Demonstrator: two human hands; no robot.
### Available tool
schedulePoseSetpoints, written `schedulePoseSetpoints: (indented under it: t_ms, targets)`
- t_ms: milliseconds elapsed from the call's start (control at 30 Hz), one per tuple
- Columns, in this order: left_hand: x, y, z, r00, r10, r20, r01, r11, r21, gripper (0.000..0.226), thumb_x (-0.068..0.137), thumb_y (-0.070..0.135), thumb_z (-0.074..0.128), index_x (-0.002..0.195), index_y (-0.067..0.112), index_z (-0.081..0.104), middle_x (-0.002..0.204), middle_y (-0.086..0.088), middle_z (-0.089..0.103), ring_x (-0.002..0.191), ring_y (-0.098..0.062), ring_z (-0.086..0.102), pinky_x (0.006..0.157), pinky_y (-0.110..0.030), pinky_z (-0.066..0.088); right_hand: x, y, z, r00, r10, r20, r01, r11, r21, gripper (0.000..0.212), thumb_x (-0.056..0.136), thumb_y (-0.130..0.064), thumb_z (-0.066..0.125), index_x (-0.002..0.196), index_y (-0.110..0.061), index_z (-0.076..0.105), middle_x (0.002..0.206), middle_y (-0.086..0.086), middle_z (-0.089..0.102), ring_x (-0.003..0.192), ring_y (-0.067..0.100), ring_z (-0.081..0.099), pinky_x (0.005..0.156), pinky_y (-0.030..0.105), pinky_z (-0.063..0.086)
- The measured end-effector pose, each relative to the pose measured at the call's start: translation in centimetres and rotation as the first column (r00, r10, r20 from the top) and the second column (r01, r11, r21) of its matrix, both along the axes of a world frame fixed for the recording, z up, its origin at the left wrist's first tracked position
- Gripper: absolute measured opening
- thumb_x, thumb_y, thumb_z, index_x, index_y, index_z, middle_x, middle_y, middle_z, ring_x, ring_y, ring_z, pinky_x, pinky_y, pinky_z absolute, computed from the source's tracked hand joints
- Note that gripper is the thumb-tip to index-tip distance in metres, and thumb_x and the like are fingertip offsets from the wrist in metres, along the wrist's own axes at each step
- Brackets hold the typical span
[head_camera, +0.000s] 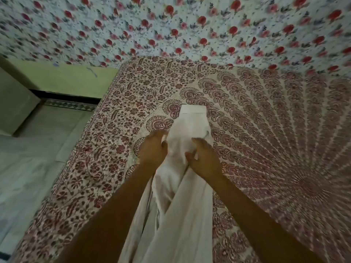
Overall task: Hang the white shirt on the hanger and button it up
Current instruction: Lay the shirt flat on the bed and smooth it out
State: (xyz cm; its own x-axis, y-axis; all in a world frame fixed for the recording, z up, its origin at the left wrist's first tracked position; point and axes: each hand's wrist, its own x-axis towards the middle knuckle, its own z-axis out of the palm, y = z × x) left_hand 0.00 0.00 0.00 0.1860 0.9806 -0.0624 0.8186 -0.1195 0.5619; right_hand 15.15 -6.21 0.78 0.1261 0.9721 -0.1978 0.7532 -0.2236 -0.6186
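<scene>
You're early in the job, by my read: shirt handling, no hanging yet. No hanger shows anywhere in view, so nothing is threaded and no button is done.

Left to right:
- Floor (28, 168) and green wall (62, 76) at 9 o'clock, off the bed edge. Nothing useful there.
- Your left hand (152, 149) sits on the left edge of the white shirt (182, 196), fingers curled into the cloth. Looks like a pinch on the fabric, but the fingertips are buried, so I can't confirm it's clamped.
- The shirt runs from 6 o'clock up to centre, bunched lengthwise on the bedspread (266, 139). A flat folded end, possibly collar or cuff, lies at 12 o'clock from both hands, just beyond them.
- Your right hand (204, 158) rests on the right side of the shirt, fingers spread apart and flat, thumb pointing at the left hand. Not gripping.
- Floral sheet (190, 25) lies across the top, well clear.

Next move, as I judge it: spread the bunch, find the collar and shoulders, then fetch the hanger.
</scene>
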Motion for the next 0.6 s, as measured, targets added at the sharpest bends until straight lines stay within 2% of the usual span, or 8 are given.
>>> schedulePoseSetpoints:
  t_ms: [100, 133, 200, 300, 367, 467, 533, 600]
  targets:
    - [0.9, 3.6, -2.7, 0.997, 0.073, -0.014, -0.074, 0.983, -0.170, 0.044, 0.092, 0.011, 0.046, 0.136, 0.016, 0.044, 0.132, -0.017, 0.051, 0.117, -0.035, 0.051, 0.095, -0.039, 0.042, -0.1, 3.5, -2.6, 0.992, -0.026, 0.122, 0.040, 0.993, -0.113, 0.067, 0.089, -0.031, 0.051, 0.142, -0.004, 0.020, 0.149, 0.022, 0.021, 0.141, 0.034, 0.017, 0.110, 0.040, 0.025]
    - [1.0, 4.4, -3.1, 0.996, 0.085, -0.003, -0.084, 0.971, -0.223, 0.045, 0.093, 0.012, 0.045, 0.138, 0.016, 0.041, 0.134, -0.017, 0.050, 0.119, -0.034, 0.050, 0.096, -0.038, 0.041, -0.1, 4.4, -2.8, 0.993, -0.049, 0.106, 0.064, 0.987, -0.144, 0.069, 0.089, -0.030, 0.052, 0.142, -0.003, 0.018, 0.149, 0.024, 0.018, 0.142, 0.035, 0.012, 0.110, 0.041, 0.024]
    - [1.3, 5.6, -4.4, 0.993, 0.107, 0.048, -0.088, 0.950, -0.300, 0.046, 0.093, 0.013, 0.046, 0.139, 0.013, 0.040, 0.135, -0.014, 0.051, 0.120, -0.031, 0.050, 0.095, -0.034, 0.041, -0.4, 5.6, -4.2, 0.993, -0.114, -0.019, 0.109, 0.975, -0.195, 0.065, 0.090, -0.030, 0.052, 0.140, -0.002, 0.021, 0.148, 0.024, 0.019, 0.143, 0.034, 0.007, 0.110, 0.040, 0.024]
    - [1.6, 6.8, -5.3, 0.973, 0.169, 0.159, -0.105, 0.933, -0.345, 0.039, 0.088, 0.013, 0.056, 0.127, 0.007, 0.052, 0.113, -0.008, 0.059, 0.103, -0.021, 0.055, 0.079, -0.024, 0.039, -0.6, 6.5, -5.6, 0.958, -0.231, -0.168, 0.189, 0.954, -0.231, 0.054, 0.093, -0.036, 0.045, 0.135, -0.005, 0.032, 0.147, 0.020, 0.025, 0.141, 0.031, 0.018, 0.109, 0.038, 0.024]
    - [1.7, 7.1, -5.4, 0.963, 0.137, 0.231, -0.036, 0.918, -0.394, 0.029, 0.083, 0.013, 0.064, 0.111, 0.004, 0.063, 0.102, -0.011, 0.064, 0.092, -0.020, 0.058, 0.069, -0.023, 0.041, -0.7, 6.7, -5.9, 0.918, -0.323, -0.229, 0.280, 0.938, -0.203, 0.049, 0.095, -0.041, 0.037, 0.131, -0.008, 0.040, 0.145, 0.018, 0.032, 0.138, 0.029, 0.027, 0.108, 0.039, 0.026]
    - [2.3, 6.1, -4.2, 0.927, 0.101, 0.360, 0.084, 0.881, -0.465, 0.017, 0.082, 0.010, 0.065, 0.097, 0.004, 0.070, 0.088, -0.009, 0.067, 0.081, -0.018, 0.061, 0.069, -0.021, 0.046, -0.4, 5.9, -5.1, 0.820, -0.414, -0.395, 0.393, 0.909, -0.135, 0.043, 0.098, -0.039, 0.028, 0.127, -0.014, 0.047, 0.139, 0.009, 0.045, 0.131, 0.025, 0.038, 0.105, 0.035, 0.028]
    - [3.2, 4.8, -3.0, 0.880, 0.109, 0.463, 0.128, 0.884, -0.451, 0.011, 0.082, 0.007, 0.064, 0.091, 0.006, 0.070, 0.077, -0.003, 0.067, 0.069, -0.009, 0.060, 0.064, -0.016, 0.046, 0.2, 5.3, -4.1, 0.756, -0.429, -0.493, 0.432, 0.895, -0.117, 0.043, 0.099, -0.039, 0.027, 0.131, -0.018, 0.047, 0.138, 0.003, 0.047, 0.129, 0.020, 0.041, 0.103, 0.029, 0.028]
    - [3.9, 3.1, -1.6, 0.819, 0.130, 0.558, 0.140, 0.899, -0.415, 0.008, 0.083, 0.005, 0.064, 0.090, 0.006, 0.069, 0.073, 0.000, 0.064, 0.062, -0.004, 0.057, 0.058, -0.013, 0.045, 0.7, 4.7, -3.2, 0.712, -0.416, -0.566, 0.435, 0.894, -0.109, 0.044, 0.098, -0.043, 0.030, 0.129, -0.019, 0.051, 0.131, 0.003, 0.052, 0.122, 0.016, 0.044, 0.106, 0.033, 0.031]
